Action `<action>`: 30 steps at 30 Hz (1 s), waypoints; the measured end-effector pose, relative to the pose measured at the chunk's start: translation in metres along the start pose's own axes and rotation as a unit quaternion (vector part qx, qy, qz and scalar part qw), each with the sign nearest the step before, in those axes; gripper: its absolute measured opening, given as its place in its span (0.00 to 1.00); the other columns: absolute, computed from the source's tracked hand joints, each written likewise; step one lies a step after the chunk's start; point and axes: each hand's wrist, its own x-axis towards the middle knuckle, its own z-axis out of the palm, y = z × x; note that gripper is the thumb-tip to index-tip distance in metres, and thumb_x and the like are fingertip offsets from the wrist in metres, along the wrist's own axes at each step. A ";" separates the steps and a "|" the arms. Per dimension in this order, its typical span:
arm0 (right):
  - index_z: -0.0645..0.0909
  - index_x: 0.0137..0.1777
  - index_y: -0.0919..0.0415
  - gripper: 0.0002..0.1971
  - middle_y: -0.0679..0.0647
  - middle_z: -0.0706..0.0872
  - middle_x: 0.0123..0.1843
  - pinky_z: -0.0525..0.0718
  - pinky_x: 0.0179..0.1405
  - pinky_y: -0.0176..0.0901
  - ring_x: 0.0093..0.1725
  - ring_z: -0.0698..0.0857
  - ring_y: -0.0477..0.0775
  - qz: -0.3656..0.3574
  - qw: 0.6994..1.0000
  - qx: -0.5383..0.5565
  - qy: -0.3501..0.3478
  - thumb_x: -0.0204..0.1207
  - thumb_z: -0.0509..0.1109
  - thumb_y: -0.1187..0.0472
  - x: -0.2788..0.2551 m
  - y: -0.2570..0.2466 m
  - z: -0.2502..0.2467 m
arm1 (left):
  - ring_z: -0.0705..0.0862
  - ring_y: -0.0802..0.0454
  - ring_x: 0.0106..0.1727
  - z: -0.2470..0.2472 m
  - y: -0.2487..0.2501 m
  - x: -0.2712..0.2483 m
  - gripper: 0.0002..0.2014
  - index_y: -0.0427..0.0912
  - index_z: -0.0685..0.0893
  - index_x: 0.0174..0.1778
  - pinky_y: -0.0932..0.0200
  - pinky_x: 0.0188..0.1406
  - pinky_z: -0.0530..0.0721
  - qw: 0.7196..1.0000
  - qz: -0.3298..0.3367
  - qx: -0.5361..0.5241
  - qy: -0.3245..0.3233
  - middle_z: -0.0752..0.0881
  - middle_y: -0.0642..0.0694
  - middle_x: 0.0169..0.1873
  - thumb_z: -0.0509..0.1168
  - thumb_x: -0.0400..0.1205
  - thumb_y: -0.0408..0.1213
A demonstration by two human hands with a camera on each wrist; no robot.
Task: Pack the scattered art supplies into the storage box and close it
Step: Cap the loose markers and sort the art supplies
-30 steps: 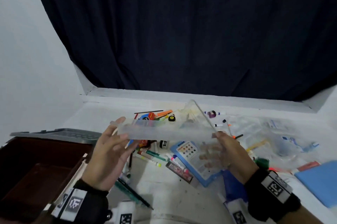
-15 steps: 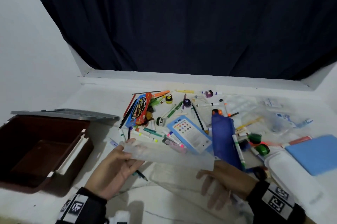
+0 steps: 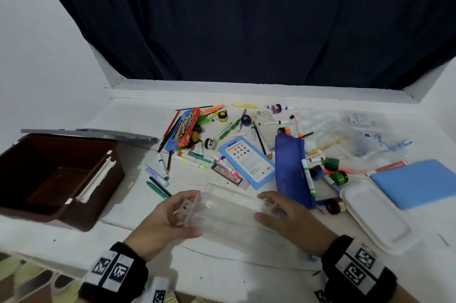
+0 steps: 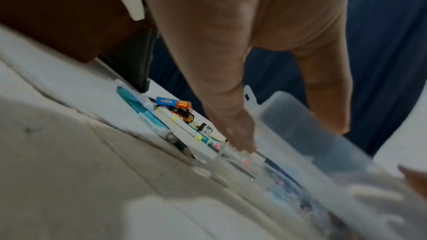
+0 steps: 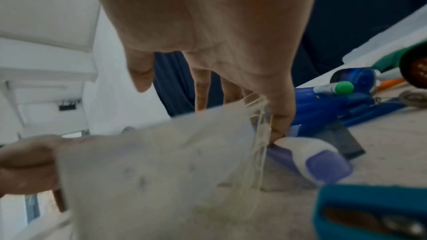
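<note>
Head view: both hands, left hand (image 3: 164,220) and right hand (image 3: 289,219), clasp the clear plastic organiser case (image 3: 225,211) by its ends, probably steadying it low over the white table (image 3: 138,115) for filling.

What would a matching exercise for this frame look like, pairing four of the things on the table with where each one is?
Things:
1. clear plastic case
2. brown storage box
3. white lid
4. green-capped marker

Places:
A. lying on top of the dark blue pencil pouch
B. at the left edge of the table, open
C. between the left hand and the right hand
D. flat on the table, right of the right hand

Pairs: 1-C, 2-B, 3-D, 4-A
</note>
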 end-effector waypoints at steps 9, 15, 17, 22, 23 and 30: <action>0.58 0.83 0.38 0.55 0.36 0.64 0.79 0.63 0.81 0.49 0.79 0.60 0.45 -0.022 0.978 -0.199 -0.054 0.57 0.77 0.26 -0.005 -0.012 0.007 | 0.86 0.49 0.63 -0.012 0.006 0.012 0.40 0.58 0.81 0.71 0.47 0.61 0.88 0.977 0.030 0.211 -0.025 0.80 0.51 0.66 0.85 0.64 0.27; 0.44 0.85 0.41 0.59 0.40 0.59 0.81 0.63 0.78 0.46 0.77 0.61 0.50 -0.025 0.936 -0.340 -0.091 0.62 0.82 0.42 0.000 -0.019 0.011 | 0.77 0.71 0.60 -0.015 0.007 0.016 0.37 0.60 0.76 0.69 0.73 0.50 0.83 0.908 0.127 0.398 -0.041 0.75 0.59 0.64 0.85 0.66 0.44; 0.44 0.85 0.41 0.57 0.42 0.62 0.78 0.66 0.76 0.46 0.75 0.64 0.49 -0.019 0.928 -0.363 -0.087 0.63 0.80 0.42 0.002 -0.022 0.017 | 0.75 0.73 0.62 -0.021 0.007 0.018 0.39 0.63 0.73 0.71 0.79 0.54 0.77 0.882 0.143 0.446 -0.049 0.73 0.62 0.64 0.84 0.66 0.50; 0.50 0.83 0.40 0.53 0.42 0.72 0.68 0.71 0.70 0.49 0.66 0.74 0.47 -0.014 0.916 -0.399 -0.037 0.61 0.75 0.37 0.007 -0.027 0.026 | 0.75 0.64 0.66 -0.056 0.005 0.025 0.39 0.65 0.67 0.78 0.63 0.68 0.75 0.810 0.116 0.573 -0.045 0.70 0.63 0.67 0.77 0.72 0.56; 0.51 0.83 0.39 0.52 0.41 0.73 0.66 0.70 0.69 0.49 0.64 0.75 0.46 -0.013 0.916 -0.399 -0.028 0.60 0.75 0.36 0.008 -0.028 0.027 | 0.76 0.63 0.66 -0.063 0.006 0.028 0.35 0.64 0.70 0.77 0.61 0.70 0.75 0.808 0.121 0.574 -0.051 0.73 0.62 0.68 0.76 0.75 0.53; 0.50 0.83 0.38 0.51 0.41 0.72 0.70 0.64 0.76 0.55 0.70 0.69 0.49 0.013 0.918 -0.396 -0.034 0.63 0.75 0.37 0.020 -0.032 0.030 | 0.80 0.60 0.66 -0.096 0.004 0.060 0.19 0.47 0.88 0.65 0.64 0.73 0.73 0.755 0.131 0.639 -0.075 0.82 0.60 0.63 0.72 0.78 0.33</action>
